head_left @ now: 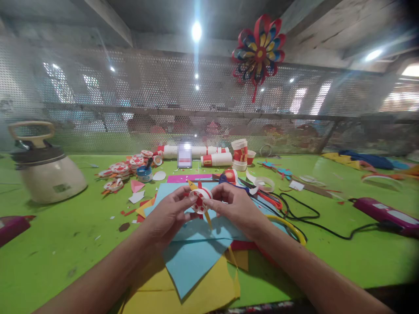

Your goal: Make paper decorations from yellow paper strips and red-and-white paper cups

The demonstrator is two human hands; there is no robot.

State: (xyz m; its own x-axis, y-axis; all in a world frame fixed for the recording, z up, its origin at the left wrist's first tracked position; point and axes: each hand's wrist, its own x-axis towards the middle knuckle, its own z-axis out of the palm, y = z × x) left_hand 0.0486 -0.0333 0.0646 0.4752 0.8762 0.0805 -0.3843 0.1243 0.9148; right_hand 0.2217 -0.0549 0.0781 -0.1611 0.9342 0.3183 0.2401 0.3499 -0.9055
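1 disc (200, 203) — pinched by left hand (169, 213) and right hand (238, 208); blue paper (196, 259) at 6 o'clock, jar (144, 174) at 10 o'clock.

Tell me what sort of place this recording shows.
Likely a craft workshop: blue paper sheets lie on a green table, stacked paper cups stand behind, and the left hand and right hand hold a red-and-white craft piece.
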